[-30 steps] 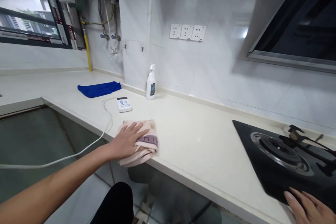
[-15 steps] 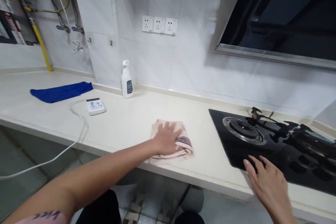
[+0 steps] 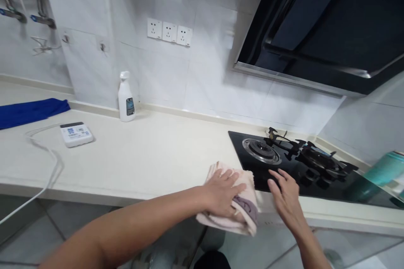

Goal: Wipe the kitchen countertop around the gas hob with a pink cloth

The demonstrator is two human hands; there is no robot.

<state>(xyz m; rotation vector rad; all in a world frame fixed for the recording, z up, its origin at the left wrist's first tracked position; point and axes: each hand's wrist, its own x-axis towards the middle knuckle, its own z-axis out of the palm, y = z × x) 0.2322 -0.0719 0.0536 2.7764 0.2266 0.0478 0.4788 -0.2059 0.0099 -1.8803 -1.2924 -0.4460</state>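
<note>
My left hand [image 3: 222,195] presses a folded pale pink towel [image 3: 248,176] with a purple patch at the counter's front edge, just left of the stove. Its fingers are slightly spread over the cloth, and a fold lies beside the thumb. The towel's near side reaches past the edge. My right hand [image 3: 285,195] is at the front edge of the black gas stove [image 3: 235,143], fingers apart and nothing in them. Whether its fingertips touch the glass, I cannot tell.
On the cream counter [image 3: 164,147] stand a white spray bottle [image 3: 126,98] and a white box-shaped device [image 3: 76,134] with a cable. A blue cloth [image 3: 34,111] lies far left. The range hood [image 3: 303,29] overhangs the stove. A teal cylinder [image 3: 385,168] is at the right.
My left hand and the towel have moved right and toward the counter's front edge, closer to the stove. The view has turned right, bringing the teal cylinder in.
</note>
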